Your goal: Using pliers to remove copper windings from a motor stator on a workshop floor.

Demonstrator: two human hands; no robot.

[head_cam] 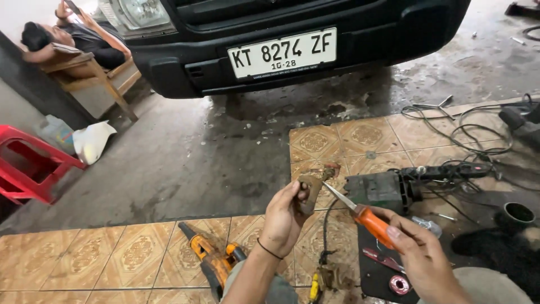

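My left hand (284,219) grips a small rusty, dirt-caked metal part (313,184) and holds it up over the tiled floor. My right hand (421,256) holds a screwdriver with an orange handle (372,223). Its metal blade (338,196) points up and left, with the tip touching or nearly touching the rusty part. Both hands are low in the middle of the view, above my knees.
A black vehicle's front bumper (292,56) with a number plate stands ahead. An orange power drill (215,260) lies by my left knee. A green power tool (380,190), tangled cables (467,141) and a black cup (518,214) lie right. A red stool (28,169) and a reclining person (73,36) are at left.
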